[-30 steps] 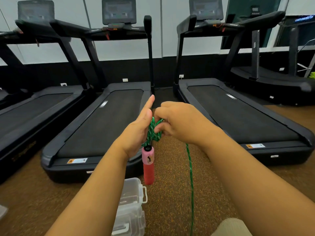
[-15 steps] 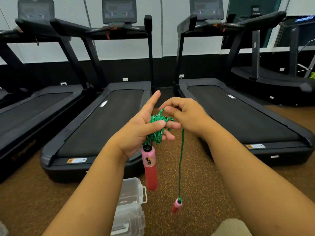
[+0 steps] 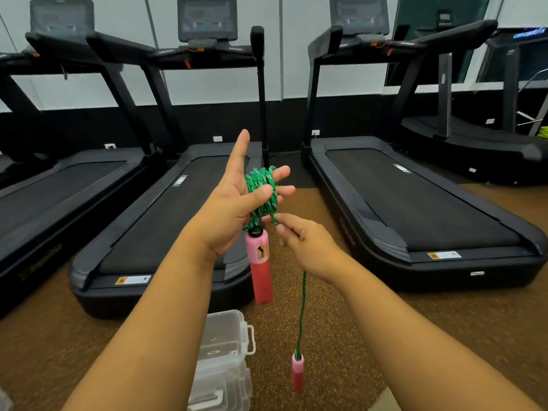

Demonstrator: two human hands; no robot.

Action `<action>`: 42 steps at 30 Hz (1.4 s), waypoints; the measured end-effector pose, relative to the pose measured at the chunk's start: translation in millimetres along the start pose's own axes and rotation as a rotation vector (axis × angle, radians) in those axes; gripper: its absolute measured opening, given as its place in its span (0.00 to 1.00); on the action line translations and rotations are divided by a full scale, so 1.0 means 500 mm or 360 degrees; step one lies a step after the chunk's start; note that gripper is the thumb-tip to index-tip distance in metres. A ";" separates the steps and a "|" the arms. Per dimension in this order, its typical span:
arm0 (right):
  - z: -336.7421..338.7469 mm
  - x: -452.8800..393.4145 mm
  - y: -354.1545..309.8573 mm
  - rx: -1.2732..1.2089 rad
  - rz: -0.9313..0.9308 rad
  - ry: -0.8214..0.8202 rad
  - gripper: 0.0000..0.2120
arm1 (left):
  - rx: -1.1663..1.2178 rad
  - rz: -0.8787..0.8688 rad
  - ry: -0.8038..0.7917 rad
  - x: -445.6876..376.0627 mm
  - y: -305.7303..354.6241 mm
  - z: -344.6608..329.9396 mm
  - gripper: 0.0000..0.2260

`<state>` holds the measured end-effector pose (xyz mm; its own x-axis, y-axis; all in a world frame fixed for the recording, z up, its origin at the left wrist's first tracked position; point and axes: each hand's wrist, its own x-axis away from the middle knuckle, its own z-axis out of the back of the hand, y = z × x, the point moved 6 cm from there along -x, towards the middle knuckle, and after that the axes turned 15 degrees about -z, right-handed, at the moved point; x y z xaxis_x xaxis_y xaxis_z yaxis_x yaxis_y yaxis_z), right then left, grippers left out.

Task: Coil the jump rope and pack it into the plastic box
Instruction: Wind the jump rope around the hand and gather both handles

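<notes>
Green rope (image 3: 262, 191) is wound in several turns around the fingers of my left hand (image 3: 234, 212), so that hand serves as the spool and keeps the coil from springing loose. My thumb presses across the turns to pin them, while my index finger points up and away, clear of the wrap. One pink handle (image 3: 261, 264) hangs straight down just below that hand. My right hand (image 3: 308, 247) sits just beneath the coil, fingers curled and pinching the free strand, which lets me feed the next turn on under some tension. From there the rest of the rope drops to the second pink handle (image 3: 297, 372), dangling near the floor (image 3: 370, 336). I judge only a short length is left to wind. The clear plastic box (image 3: 225, 360) waits on the floor below my left forearm, with treadmills (image 3: 415, 203) ahead of me.
</notes>
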<state>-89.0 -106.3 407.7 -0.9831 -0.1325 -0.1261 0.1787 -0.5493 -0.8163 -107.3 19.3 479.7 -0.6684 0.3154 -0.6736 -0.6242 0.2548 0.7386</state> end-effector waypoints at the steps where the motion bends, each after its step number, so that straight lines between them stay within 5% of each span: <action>1: -0.007 -0.001 0.007 0.0031 -0.0006 -0.0018 0.15 | -0.0045 -0.0011 0.0012 -0.001 0.000 0.004 0.40; 9: -0.026 0.023 -0.015 0.0504 0.0134 -0.0043 0.22 | -0.0280 0.0024 0.0058 0.002 -0.003 0.013 0.40; 17: 0.012 0.069 -0.108 0.0823 0.0433 0.0090 0.07 | -0.0503 0.0182 -0.0118 0.013 -0.039 0.005 0.41; 34: 0.122 0.015 -0.200 0.0740 0.0544 0.0115 0.03 | -0.0565 0.0182 -0.0161 0.006 -0.027 0.000 0.26; 42: 0.127 -0.008 -0.190 0.0226 0.0365 -0.0048 0.06 | -0.0351 0.0129 -0.0140 -0.001 -0.014 -0.007 0.29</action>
<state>-99.5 -106.2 521.6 -0.9151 -0.2902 -0.2799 0.4023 -0.6122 -0.6807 -104.3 14.2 474.6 -0.6881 0.4075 -0.6004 -0.6496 0.0227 0.7599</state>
